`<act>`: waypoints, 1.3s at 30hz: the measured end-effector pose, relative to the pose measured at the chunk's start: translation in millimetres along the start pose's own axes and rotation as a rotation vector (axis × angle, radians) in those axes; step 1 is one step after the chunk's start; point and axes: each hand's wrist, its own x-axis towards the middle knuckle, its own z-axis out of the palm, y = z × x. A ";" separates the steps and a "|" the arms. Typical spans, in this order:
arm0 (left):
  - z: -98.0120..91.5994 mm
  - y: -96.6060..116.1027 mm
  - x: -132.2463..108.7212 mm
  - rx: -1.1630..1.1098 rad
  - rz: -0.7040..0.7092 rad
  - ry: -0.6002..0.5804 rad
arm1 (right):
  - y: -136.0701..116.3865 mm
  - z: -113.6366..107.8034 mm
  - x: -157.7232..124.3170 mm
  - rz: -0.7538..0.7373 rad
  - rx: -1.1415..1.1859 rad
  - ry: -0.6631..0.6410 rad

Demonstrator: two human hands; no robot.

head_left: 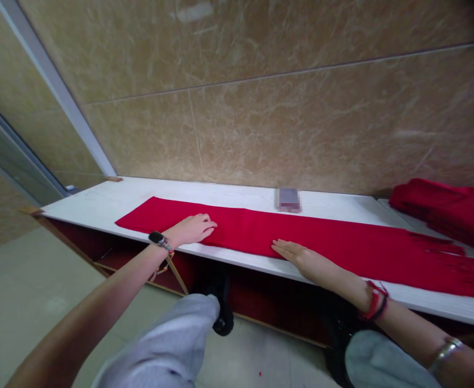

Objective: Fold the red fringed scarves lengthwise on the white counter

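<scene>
A long red scarf point(245, 226) lies stretched out along a white tabletop point(329, 200), its fringed end at the right. My left hand point(192, 228) rests on the scarf left of its middle, palm down, with the fingers slightly curled and holding nothing. Further right, my right hand point(297, 255) lies at the scarf's near edge with its fingers out flat. The scarf looks smooth and folded lengthwise, though its underside is hidden.
Several red folded cloths point(447, 213) are piled at the right end. A small blurred-out object point(288, 200) sits behind the scarf near the tiled wall point(261, 134). Open dark red compartments point(261, 291) lie beneath the tabletop, with my legs close in front.
</scene>
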 end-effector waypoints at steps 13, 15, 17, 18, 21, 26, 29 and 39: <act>26.1 51.3 61.3 -0.190 -0.166 -0.173 | 46.4 -5.9 -83.0 0.117 -0.209 -0.116; 21.7 49.7 62.8 -0.203 -0.172 -0.217 | 62.8 -1.4 -112.0 0.203 -0.235 -0.124; 17.9 48.5 65.9 -0.217 -0.169 -0.261 | 79.0 -3.5 -140.4 0.298 -0.241 -0.149; 16.8 47.7 68.1 -0.224 -0.170 -0.281 | 86.2 -8.4 -152.4 0.343 -0.231 -0.171; 17.7 46.8 77.8 -0.217 -0.221 -0.250 | 99.7 -38.6 -165.2 0.404 -0.114 -0.277; 28.8 57.3 98.1 -0.211 -0.249 -0.087 | 79.2 -79.8 -76.4 0.521 0.076 -0.224; 32.5 66.4 102.5 -0.211 -0.244 -0.083 | 46.0 -59.9 2.9 0.507 0.111 -0.074; 38.7 63.1 101.4 -0.130 -0.271 -0.035 | 49.0 -14.0 -4.1 0.527 -0.018 -0.080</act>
